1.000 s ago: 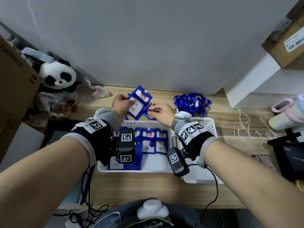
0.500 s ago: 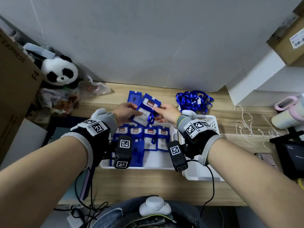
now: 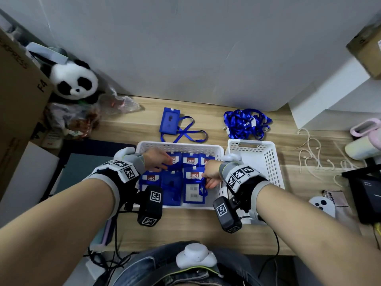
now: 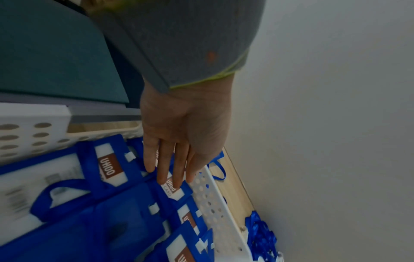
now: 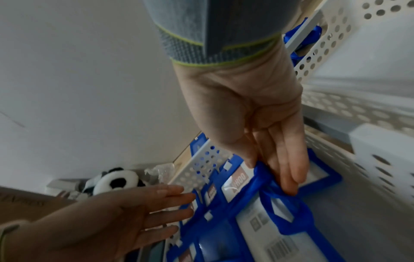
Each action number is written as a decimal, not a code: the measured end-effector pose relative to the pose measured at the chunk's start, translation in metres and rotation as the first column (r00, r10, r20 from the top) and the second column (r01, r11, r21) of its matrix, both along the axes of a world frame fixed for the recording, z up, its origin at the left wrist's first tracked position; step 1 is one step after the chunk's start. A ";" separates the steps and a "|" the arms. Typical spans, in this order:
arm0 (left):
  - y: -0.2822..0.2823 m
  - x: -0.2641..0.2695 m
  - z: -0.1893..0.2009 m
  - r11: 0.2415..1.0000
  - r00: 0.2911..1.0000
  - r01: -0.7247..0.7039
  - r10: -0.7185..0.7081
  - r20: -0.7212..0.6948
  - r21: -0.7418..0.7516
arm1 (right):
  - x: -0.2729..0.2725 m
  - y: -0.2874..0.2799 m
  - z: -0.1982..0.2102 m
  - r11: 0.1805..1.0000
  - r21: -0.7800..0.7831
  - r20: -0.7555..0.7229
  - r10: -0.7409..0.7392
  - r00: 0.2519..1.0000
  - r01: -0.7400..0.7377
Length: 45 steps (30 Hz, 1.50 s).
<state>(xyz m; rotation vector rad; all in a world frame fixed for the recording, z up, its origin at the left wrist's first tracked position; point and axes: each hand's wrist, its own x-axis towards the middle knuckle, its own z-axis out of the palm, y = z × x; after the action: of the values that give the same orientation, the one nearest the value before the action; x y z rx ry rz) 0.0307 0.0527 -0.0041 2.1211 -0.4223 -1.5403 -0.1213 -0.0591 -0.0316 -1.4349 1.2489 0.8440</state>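
Note:
A white perforated basket point(image 3: 179, 145) on the wooden desk holds several blue badge holders with "UHOO" labels. My right hand point(image 3: 207, 180) reaches into its right side, and the thumb and fingers pinch the blue strap point(image 5: 261, 177) of the front right badge holder point(image 3: 193, 190), which lies flat in the basket. My left hand point(image 3: 166, 162) hovers over the back left row. Its fingers point(image 4: 172, 170) are straight and touch the top of a holder point(image 4: 173, 190) there, holding nothing.
A second white basket point(image 3: 266, 153) stands right of the first. Behind the baskets lie a blue holder with a strap point(image 3: 170, 122) and a pile of blue lanyards point(image 3: 245, 122). A panda plush point(image 3: 74, 81) and cardboard box point(image 3: 18, 83) are left; cables point(image 3: 313, 155) and a phone point(image 3: 335, 198) right.
Both hands came back from above the desk and down into the basket with the badge holder. It now lies in the basket; the left hand let go of it and opened.

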 end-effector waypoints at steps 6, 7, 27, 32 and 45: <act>-0.003 -0.004 -0.007 1.000 1.000 -0.004 0.004 -0.027 0.026 | -0.007 0.007 -0.004 0.997 -0.069 0.105 0.050 0.993 -0.043; -0.003 -0.004 -0.007 1.000 1.000 -0.007 0.008 -0.027 0.028 | -0.007 0.007 -0.007 0.997 -0.066 0.100 0.049 0.994 -0.043; -0.027 0.027 -0.009 0.977 0.984 -0.178 0.173 -0.046 -0.120 | 0.027 -0.037 0.004 0.983 -0.106 0.142 0.162 0.976 -0.148; -0.053 0.050 -0.008 0.950 0.965 -0.253 0.262 0.026 -0.185 | 0.059 -0.068 0.015 0.976 -0.107 0.399 -0.132 0.907 0.189; -0.105 0.102 -0.051 0.960 0.944 -0.278 0.281 0.175 -0.041 | 0.126 -0.097 -0.026 0.927 -0.043 0.359 -0.333 0.872 0.372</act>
<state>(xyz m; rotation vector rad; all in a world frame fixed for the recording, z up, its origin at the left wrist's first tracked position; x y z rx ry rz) 0.1325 -0.0524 -0.0547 2.2056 -0.1806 -1.1883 0.0049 -0.1562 -0.0579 -1.3143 1.2444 0.2596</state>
